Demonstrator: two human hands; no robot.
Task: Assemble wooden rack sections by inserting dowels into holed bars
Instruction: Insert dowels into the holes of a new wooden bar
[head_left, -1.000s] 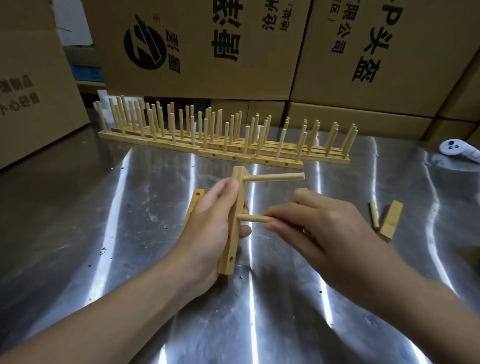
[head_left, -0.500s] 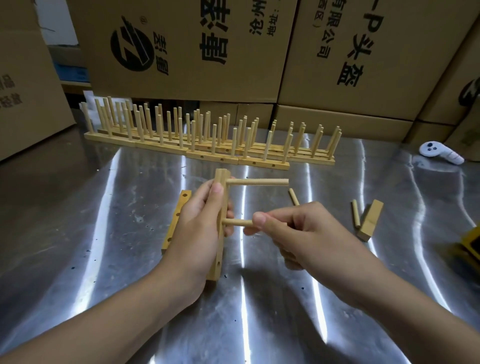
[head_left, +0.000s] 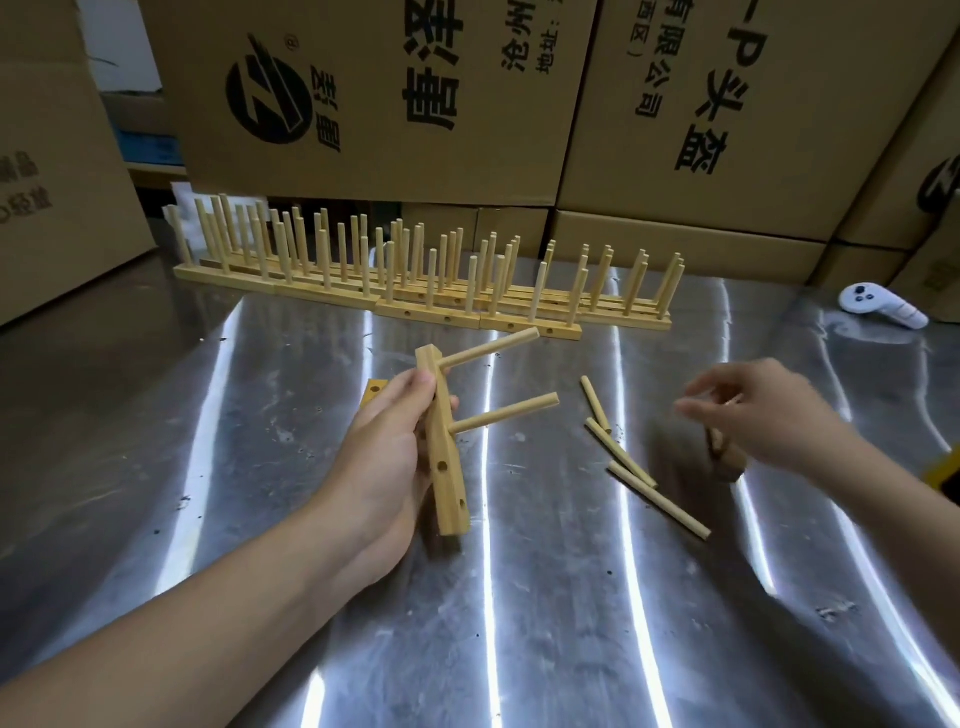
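A: Where's the bar?
B: In the left hand, which grips the bar mid-length. It's lifted off the table near the centre, long axis running far to near. Two seated dowels stick out to the right. The next empty hole sits just below them.
A: And the right hand?
B: The right hand is out toward the table's right edge. Its fingers are loose and spread, nothing visibly pinched. It's blurred, so I can't tell if it touches anything beneath.
A: Next pick?
B: The loose dowels lie flat between the two hands, left of the right fingertips. Their axes run diagonally, far-left to near-right. The right hand is nearer and the left is occupied. My read: reach left, pinch one, turn it square to the hole.
A: Delta from half a second ago?
B: Back then the right hand pinched the lower dowel at the bar. Now it's off, the dowel stays seated, and the hand has swung right.
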